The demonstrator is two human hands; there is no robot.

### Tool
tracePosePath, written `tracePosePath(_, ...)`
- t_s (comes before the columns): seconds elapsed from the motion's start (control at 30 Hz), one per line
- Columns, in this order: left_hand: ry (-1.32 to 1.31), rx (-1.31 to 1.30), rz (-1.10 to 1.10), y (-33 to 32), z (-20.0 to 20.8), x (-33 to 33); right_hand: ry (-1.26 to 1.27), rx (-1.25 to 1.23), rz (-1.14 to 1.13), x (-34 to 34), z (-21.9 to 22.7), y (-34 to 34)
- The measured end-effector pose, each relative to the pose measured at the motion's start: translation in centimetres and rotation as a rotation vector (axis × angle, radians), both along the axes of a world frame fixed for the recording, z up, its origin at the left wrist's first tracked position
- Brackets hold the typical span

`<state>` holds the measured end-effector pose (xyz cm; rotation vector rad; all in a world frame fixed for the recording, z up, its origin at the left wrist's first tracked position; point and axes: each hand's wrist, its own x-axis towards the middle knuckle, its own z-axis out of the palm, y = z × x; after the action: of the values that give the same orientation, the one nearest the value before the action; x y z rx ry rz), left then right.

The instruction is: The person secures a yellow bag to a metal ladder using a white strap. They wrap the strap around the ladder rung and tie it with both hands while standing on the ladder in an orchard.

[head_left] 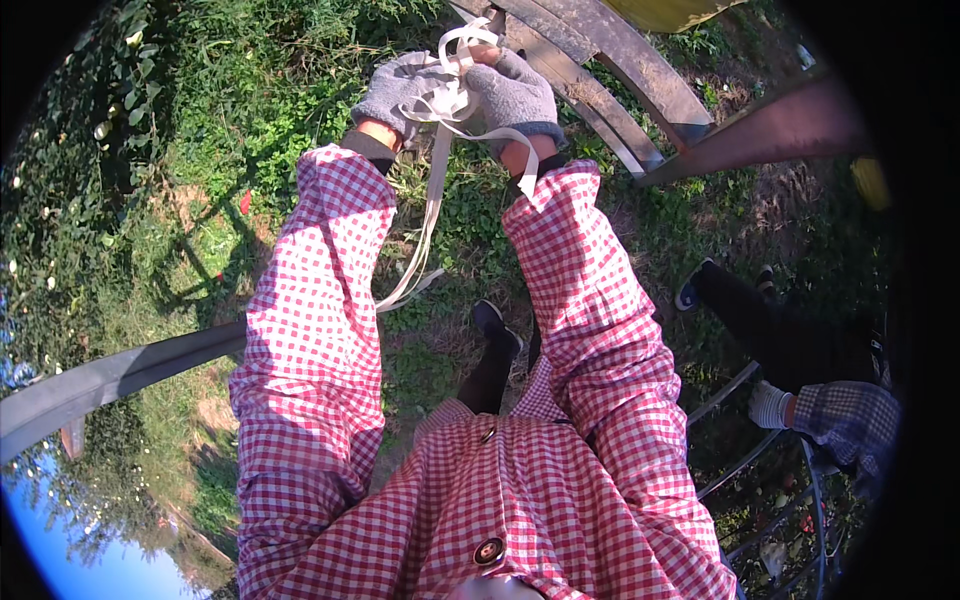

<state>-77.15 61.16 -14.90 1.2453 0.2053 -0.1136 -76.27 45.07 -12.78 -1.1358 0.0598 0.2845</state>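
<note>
My left hand [402, 94] and my right hand [516, 96], both in grey knitted gloves, are stretched out ahead and close together at the top of the view. Between them is a bunched white strap [447, 104], looped several times, and the fingers of both hands are closed on it. One loop stands up above my fingertips, and a loose end curls over my right wrist. Longer strands hang down from the bunch toward my left forearm. Glove and strap partly hide my left fingertips. My right hand is beside a metal frame [590, 92].
A reddish beam [780, 128] meets the frame at upper right, with yellow material [672, 10] above. A grey bar [130, 375] runs behind my left sleeve. At right, another person's striped glove [770, 405] is beside metal rails [742, 462]. Leafy plants [90, 130] grow at left.
</note>
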Motion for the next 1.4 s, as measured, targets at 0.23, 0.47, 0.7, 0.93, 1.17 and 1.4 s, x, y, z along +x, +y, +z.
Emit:
tracePosePath(0.23, -0.113, 0.246, -0.225, -1.5, -0.9, -0.2, 0.005, -0.039, 0.029, -0.8, -3.3, -1.4)
tracePosePath(0.47, 0.065, 0.002, -0.084, -2.9, 1.6, -1.2, -0.531, -1.136, 0.524, 1.3, -3.8, -2.0)
tracePosePath(0.7, 0.017, 0.51, -0.151, -2.8, 1.6, -0.5, -0.104, -0.806, 0.157, 1.5, -3.6, -2.1)
tracePosePath(0.93, -0.09, 0.576, -0.229, -1.3, 1.4, 0.4, 0.147, -0.021, 0.114, 1.1, -3.5, -2.8)
tracePosePath(1.17, -0.306, 1.08, -0.318, -3.1, 3.0, 1.5, 0.682, 0.505, 0.108, 0.8, -2.6, -5.7)
tracePosePath(1.4, -0.232, 0.522, -0.326, -1.1, 2.3, 1.4, 0.689, 1.012, 0.238, -4.5, 0.1, -4.7)
